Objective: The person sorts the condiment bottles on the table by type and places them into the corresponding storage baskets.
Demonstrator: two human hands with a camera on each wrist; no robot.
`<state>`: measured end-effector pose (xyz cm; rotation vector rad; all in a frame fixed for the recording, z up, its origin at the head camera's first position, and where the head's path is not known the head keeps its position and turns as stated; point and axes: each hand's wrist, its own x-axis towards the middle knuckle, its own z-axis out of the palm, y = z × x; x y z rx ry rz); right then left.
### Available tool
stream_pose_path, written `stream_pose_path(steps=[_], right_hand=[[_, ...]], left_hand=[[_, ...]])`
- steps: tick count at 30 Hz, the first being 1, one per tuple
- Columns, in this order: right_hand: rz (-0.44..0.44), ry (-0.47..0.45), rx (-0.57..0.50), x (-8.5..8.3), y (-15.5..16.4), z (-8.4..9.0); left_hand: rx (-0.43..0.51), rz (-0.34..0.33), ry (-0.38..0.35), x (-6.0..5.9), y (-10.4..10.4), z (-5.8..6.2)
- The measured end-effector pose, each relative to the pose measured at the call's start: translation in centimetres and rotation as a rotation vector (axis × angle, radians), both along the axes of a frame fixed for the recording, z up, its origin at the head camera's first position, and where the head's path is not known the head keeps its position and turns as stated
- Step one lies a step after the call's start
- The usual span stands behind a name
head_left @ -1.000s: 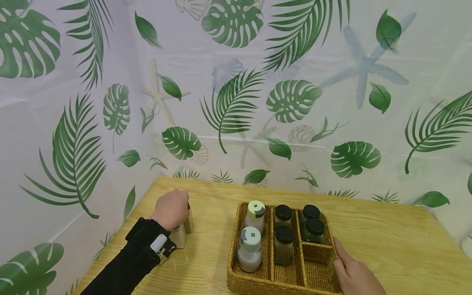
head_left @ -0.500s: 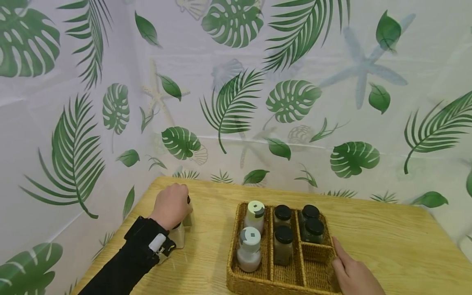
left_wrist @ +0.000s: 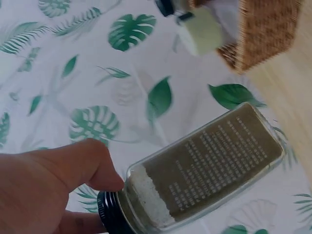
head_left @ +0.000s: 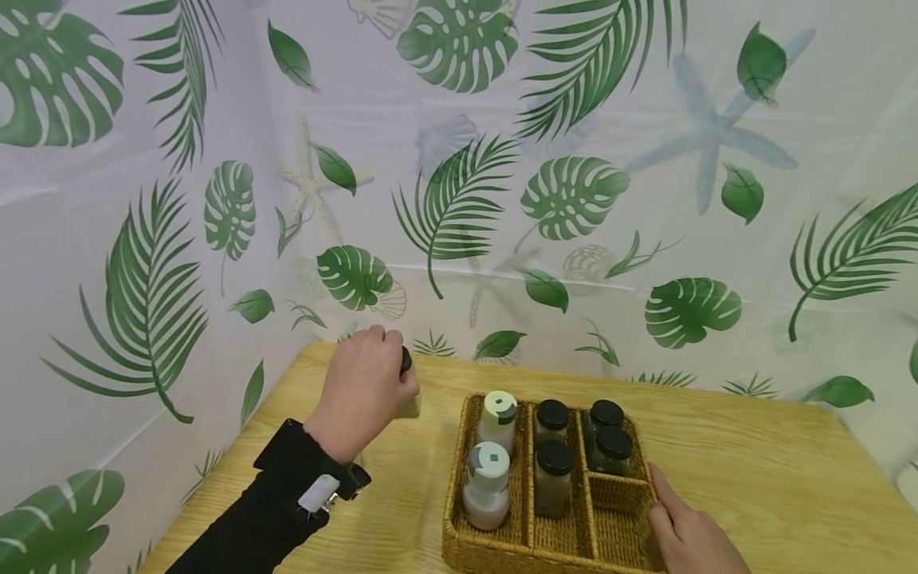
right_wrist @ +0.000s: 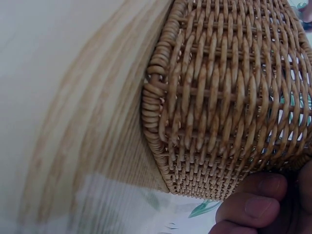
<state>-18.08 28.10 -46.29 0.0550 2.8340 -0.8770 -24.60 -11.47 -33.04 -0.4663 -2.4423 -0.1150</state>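
The left hand is gripping a spice jar by its black cap, carrying it above the table just left of the wicker basket, which the right hand is steadying, fingers against its wall. Held by the cap alone, the jar could be slipping or clipping the rim.

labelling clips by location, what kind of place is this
Probably a staged tabletop set, not a real kitchen: a leaf-print plastic curtain walls in a wooden table that bears a wicker tray of spice jars.

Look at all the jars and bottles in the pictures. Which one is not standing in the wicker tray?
The black-capped glass jar gripped by the left hand. It is held tilted above the table, left of the tray; the other six containers stand upright in the tray's compartments.
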Motion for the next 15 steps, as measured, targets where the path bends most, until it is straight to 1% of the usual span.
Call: stream_pose_path(steps=[5, 8, 10, 12, 15], right_hand=[[-0.001, 0.001, -0.001, 0.0, 0.1, -0.1], [-0.001, 0.004, -0.003, 0.0, 0.0, -0.1], [-0.001, 0.008, -0.001, 0.0, 0.0, -0.1], [-0.003, 0.008, 0.001, 0.1, 0.0, -0.1], [-0.005, 0.007, 0.005, 0.0, 0.0, 0.0]], left_hand=[[-0.013, -0.04, 0.085, 1.6, 2.3, 1.6], [-0.008, -0.087, 0.132, 2.4, 3.5, 2.3], [0.009, -0.12, 0.137, 3.0, 4.3, 2.8], [0.032, -0.153, 0.124, 3.6, 5.0, 3.1], [0.039, -0.189, 0.104, 4.5, 6.1, 3.4]])
